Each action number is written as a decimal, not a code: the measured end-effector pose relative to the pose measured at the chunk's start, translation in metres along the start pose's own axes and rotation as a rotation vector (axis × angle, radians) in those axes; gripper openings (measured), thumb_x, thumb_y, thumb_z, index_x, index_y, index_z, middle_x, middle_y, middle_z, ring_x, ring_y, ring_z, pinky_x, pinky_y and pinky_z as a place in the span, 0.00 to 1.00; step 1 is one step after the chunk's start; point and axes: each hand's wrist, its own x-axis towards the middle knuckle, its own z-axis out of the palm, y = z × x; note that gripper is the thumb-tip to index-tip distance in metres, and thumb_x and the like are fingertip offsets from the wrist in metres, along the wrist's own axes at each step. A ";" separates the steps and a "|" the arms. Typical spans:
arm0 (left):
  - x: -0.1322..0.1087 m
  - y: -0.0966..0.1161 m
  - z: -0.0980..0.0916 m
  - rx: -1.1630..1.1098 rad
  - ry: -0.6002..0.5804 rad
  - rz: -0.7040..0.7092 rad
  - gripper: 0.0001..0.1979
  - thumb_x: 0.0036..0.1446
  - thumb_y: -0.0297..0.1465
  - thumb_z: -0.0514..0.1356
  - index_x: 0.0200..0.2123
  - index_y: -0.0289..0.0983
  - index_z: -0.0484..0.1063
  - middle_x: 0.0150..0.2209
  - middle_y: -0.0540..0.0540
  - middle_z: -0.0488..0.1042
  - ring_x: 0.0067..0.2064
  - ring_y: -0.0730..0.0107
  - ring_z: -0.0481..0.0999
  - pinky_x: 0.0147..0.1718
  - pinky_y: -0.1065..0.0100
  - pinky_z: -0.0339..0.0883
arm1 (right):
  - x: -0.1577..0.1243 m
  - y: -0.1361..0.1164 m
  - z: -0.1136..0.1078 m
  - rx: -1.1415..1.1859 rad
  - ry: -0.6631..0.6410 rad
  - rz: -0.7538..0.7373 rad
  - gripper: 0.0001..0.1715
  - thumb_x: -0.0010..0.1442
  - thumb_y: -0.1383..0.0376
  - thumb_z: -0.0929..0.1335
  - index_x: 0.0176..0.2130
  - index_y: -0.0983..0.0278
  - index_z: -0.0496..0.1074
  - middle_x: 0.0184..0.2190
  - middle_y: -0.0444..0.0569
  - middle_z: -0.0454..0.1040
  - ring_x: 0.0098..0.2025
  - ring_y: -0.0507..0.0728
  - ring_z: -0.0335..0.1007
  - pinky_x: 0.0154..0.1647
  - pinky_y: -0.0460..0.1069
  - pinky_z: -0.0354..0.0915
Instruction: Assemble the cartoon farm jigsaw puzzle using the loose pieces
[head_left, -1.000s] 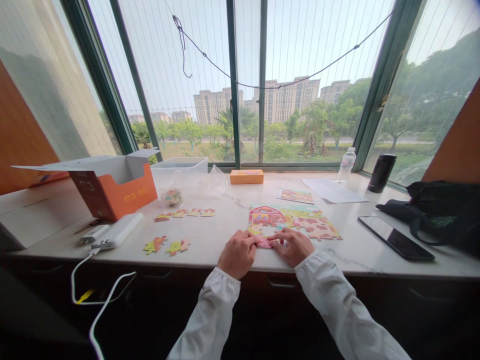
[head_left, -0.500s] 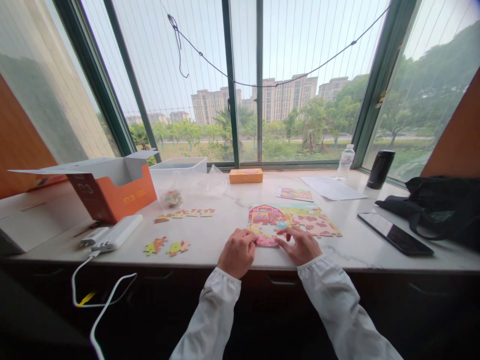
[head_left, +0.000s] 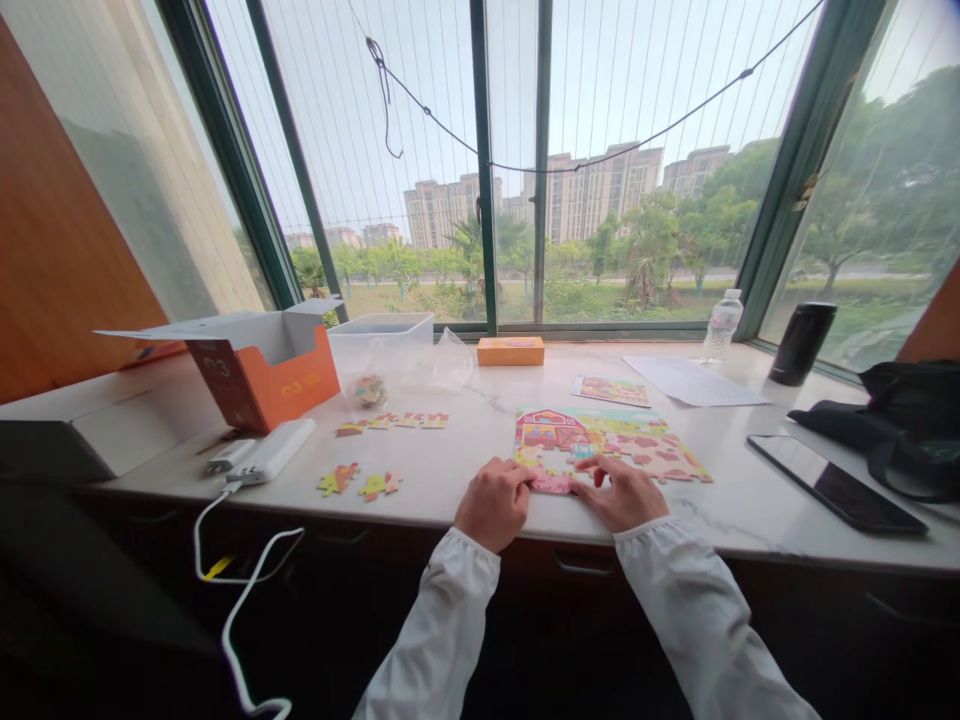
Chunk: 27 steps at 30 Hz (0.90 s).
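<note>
Marble, white w/ grey veins, is what the long smooth window top (head_left: pixel 450 500) is made of, and everything is laid flat on it. Near the front edge a thin card puzzle (head_left: pixel 607 440) is spread, partly built, w/ a red barn and pink blobs. It is prob. kept close so it is easy to reach.

L hand (head_left: pixel 495 503) is curled, fingertips set at a pink piece (head_left: pixel 553 483) on the puzzle's front edge; pinched or just pushed can't be told. R hand (head_left: pixel 621 495) is held open and flat, fingers pressed by the same piece, prob. so nothing slides. Small bumpy loose pieces (head_left: pixel 360 483) are left well apart, to the left.
</note>
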 end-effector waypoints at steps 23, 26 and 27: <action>-0.002 0.003 -0.001 0.069 -0.007 -0.006 0.16 0.59 0.27 0.55 0.50 0.41 0.73 0.45 0.45 0.77 0.47 0.62 0.71 0.45 0.60 0.66 | -0.006 0.004 0.003 -0.039 0.025 -0.019 0.19 0.54 0.45 0.66 0.38 0.53 0.75 0.28 0.40 0.74 0.28 0.54 0.70 0.30 0.49 0.58; -0.001 0.003 0.000 0.079 -0.009 -0.014 0.17 0.60 0.27 0.55 0.51 0.40 0.72 0.44 0.44 0.77 0.47 0.63 0.71 0.45 0.61 0.66 | -0.005 0.004 0.002 -0.030 0.012 -0.014 0.19 0.53 0.45 0.67 0.38 0.53 0.76 0.28 0.40 0.74 0.28 0.54 0.70 0.30 0.49 0.58; -0.001 0.003 0.000 0.082 -0.007 -0.016 0.17 0.60 0.27 0.54 0.52 0.39 0.72 0.44 0.44 0.77 0.47 0.63 0.71 0.46 0.61 0.65 | -0.005 0.004 0.002 -0.027 0.013 -0.016 0.19 0.53 0.46 0.67 0.38 0.53 0.76 0.28 0.40 0.74 0.28 0.54 0.70 0.30 0.49 0.58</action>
